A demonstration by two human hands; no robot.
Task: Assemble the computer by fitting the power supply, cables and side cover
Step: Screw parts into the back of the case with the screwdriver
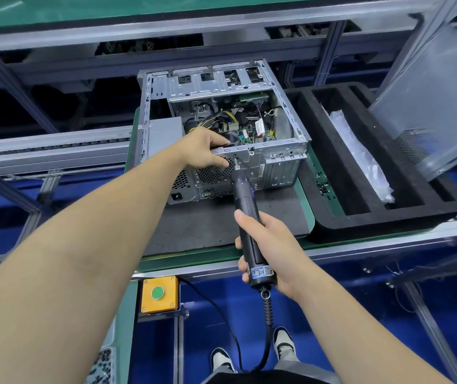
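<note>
The computer case (221, 128) is gripped at its rear edge by the left hand (203, 151) — the electric screwdriver (245, 217) is grasped by the right hand (268, 245), its tip against the case.

Bright, even overhead light, cool tint. Soft shadows only; dark under far rails. Mild glare on computer case (221, 128) metal & side cover (429, 106) at far right, which is blurred. Wide-angle bend at edges; near forearms stretched. Centre sharp.
</note>
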